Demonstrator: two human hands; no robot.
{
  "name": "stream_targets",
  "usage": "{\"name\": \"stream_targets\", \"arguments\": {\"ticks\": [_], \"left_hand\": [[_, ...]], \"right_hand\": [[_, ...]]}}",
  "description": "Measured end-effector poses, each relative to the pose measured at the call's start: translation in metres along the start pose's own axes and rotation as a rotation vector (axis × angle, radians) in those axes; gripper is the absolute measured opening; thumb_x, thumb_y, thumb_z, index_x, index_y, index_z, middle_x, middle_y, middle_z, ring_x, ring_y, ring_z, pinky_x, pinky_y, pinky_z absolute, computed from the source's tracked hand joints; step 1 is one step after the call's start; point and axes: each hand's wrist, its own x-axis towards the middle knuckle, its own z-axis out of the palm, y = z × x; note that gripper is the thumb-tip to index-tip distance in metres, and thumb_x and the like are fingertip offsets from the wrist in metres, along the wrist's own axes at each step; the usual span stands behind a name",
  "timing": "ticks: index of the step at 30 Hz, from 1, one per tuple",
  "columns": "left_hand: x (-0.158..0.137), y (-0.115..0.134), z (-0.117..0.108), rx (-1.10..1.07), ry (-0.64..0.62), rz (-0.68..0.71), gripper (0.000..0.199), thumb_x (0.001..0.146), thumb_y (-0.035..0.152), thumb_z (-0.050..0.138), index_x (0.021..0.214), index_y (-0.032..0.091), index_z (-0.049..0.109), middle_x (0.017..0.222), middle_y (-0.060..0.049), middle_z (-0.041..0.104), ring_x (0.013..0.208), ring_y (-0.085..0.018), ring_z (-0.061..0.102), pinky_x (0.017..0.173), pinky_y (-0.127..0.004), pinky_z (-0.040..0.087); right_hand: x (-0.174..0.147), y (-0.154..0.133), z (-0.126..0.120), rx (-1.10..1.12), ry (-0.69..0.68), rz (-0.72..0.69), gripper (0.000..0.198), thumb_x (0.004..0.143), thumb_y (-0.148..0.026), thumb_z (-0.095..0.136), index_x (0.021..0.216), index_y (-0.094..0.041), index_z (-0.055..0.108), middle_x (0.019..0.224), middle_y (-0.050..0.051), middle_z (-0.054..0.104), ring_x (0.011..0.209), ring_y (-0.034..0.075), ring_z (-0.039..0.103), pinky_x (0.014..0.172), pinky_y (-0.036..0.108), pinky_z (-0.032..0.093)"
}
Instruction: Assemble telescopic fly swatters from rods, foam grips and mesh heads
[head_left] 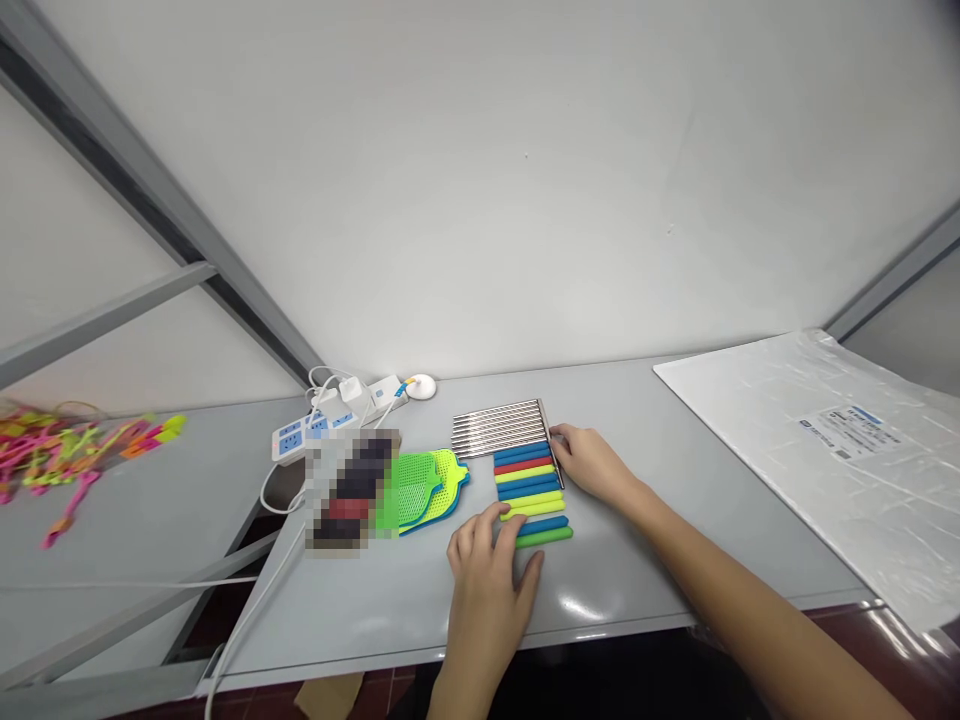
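Note:
A row of coloured plastic handles (529, 492) in blue, red, yellow and green lies across the grey table. My left hand (484, 565) rests at the near end of this row, its fingers spread and the fingertips touching the handles. Behind them, several shiny metal rods (499, 425) lie side by side. A thin metal rod (546, 420) runs crosswise along the right ends of rods and handles. My right hand (592, 463) has its thumb and fingers closed at this crosswise rod; the exact grip is partly hidden. Left of the handles lie green and yellow mesh fly swatter heads (442, 485).
White power strips (315, 432) with plugs and cables stand at the back left, near a pixelated patch. A large white wrapped package (787, 430) covers the right side. Pink and yellow pieces (75, 450) lie on another surface at far left, beyond a metal frame.

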Motion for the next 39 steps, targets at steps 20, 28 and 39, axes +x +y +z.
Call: {"name": "stream_targets", "arguments": {"ticks": [20, 28, 39], "left_hand": [[0.000, 0.002, -0.002, -0.026, -0.014, -0.048, 0.031, 0.087, 0.022, 0.059, 0.118, 0.026, 0.058, 0.127, -0.008, 0.054, 0.117, -0.029, 0.046, 0.098, -0.050, 0.037], [0.003, 0.000, 0.001, -0.043, -0.003, -0.094, 0.032, 0.088, 0.020, 0.058, 0.119, 0.026, 0.057, 0.128, -0.009, 0.053, 0.116, -0.029, 0.046, 0.097, -0.050, 0.037], [0.008, 0.005, 0.002, 0.026, -0.029, -0.113, 0.034, 0.088, 0.022, 0.060, 0.122, 0.024, 0.057, 0.129, -0.011, 0.053, 0.119, -0.030, 0.046, 0.099, -0.052, 0.036]], "right_hand": [[0.006, 0.007, -0.010, -0.103, 0.000, 0.104, 0.033, 0.094, -0.038, 0.047, 0.116, -0.016, 0.056, 0.090, 0.012, 0.070, 0.078, 0.022, 0.064, 0.063, 0.027, 0.037], [0.001, 0.021, -0.027, -0.130, -0.010, 0.089, 0.031, 0.096, -0.038, 0.042, 0.116, -0.019, 0.056, 0.084, 0.007, 0.069, 0.080, 0.022, 0.063, 0.063, 0.027, 0.037], [0.029, 0.019, -0.019, -0.235, 0.008, -0.022, 0.037, 0.099, -0.037, 0.037, 0.126, -0.015, 0.049, 0.094, 0.013, 0.068, 0.080, 0.024, 0.063, 0.064, 0.029, 0.038]]}}
